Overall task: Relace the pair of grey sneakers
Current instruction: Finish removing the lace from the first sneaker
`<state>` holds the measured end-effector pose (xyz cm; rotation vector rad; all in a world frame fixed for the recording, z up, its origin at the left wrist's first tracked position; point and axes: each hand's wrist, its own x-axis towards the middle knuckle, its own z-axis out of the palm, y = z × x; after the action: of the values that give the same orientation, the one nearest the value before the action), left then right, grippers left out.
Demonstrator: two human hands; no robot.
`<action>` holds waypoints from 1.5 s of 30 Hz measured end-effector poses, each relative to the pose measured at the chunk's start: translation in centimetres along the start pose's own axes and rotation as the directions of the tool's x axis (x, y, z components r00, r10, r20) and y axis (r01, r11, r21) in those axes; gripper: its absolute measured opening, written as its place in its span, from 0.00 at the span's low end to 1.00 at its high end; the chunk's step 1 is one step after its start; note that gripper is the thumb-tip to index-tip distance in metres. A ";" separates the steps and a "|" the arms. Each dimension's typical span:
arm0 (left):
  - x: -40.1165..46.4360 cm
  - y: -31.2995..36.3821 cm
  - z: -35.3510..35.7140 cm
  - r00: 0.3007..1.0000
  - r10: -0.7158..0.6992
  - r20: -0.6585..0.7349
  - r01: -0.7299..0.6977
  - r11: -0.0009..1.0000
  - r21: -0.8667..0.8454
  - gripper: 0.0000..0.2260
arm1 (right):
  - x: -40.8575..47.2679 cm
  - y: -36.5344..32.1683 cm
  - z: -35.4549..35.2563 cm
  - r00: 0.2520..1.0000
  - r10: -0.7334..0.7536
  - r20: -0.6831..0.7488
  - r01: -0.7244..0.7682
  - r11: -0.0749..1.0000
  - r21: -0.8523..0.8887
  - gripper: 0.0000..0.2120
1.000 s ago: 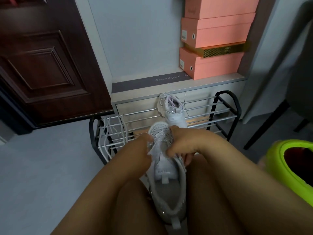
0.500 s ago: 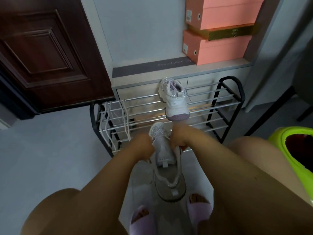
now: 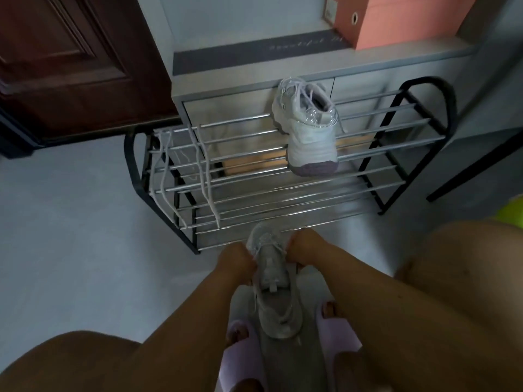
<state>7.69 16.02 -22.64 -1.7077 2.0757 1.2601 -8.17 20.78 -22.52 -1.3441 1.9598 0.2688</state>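
Gripping the grey sneaker (image 3: 271,281) from both sides, just in front of the shoe rack (image 3: 283,176), the left hand (image 3: 236,260) and right hand (image 3: 304,248) each have a closed grip on its upper near the toe; the sneaker's heel points toward the person, between two lilac slippers (image 3: 336,332). On the rack's top bars lies the second sneaker (image 3: 307,128), laced, toe toward the person. At the rack's left end loose white laces (image 3: 181,171) hang over the bars
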 end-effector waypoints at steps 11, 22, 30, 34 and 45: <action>4.7 -3.4 3.6 0.989 -0.138 0.059 0.146 0.972 -0.182 0.08 | 4.6 0.8 4.2 0.999 0.031 0.028 -0.034 0.993 0.112 0.17; 6.5 -5.1 5.7 0.992 -0.116 0.048 0.120 0.986 -0.115 0.05 | 6.8 1.4 7.2 0.997 0.071 -0.034 -0.061 0.971 0.230 0.14; 6.7 -4.9 5.8 0.984 -0.150 0.094 0.159 0.982 -0.105 0.06 | 7.4 0.9 7.2 0.996 0.076 -0.042 -0.063 0.966 0.250 0.13; 6.5 -4.6 5.6 0.984 -0.142 0.110 0.147 0.988 -0.038 0.07 | 7.0 0.7 7.1 0.997 0.064 -0.046 -0.051 0.970 0.239 0.13; 3.8 0.7 2.6 1.000 -0.011 -0.008 0.011 1.000 -0.009 0.13 | 1.9 -0.9 3.4 0.846 0.178 -0.502 0.139 0.836 0.531 0.12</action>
<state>4.94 15.04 -26.18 -1.7275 2.0656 1.2633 -6.23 20.85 -25.99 -1.0645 2.2505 -0.7075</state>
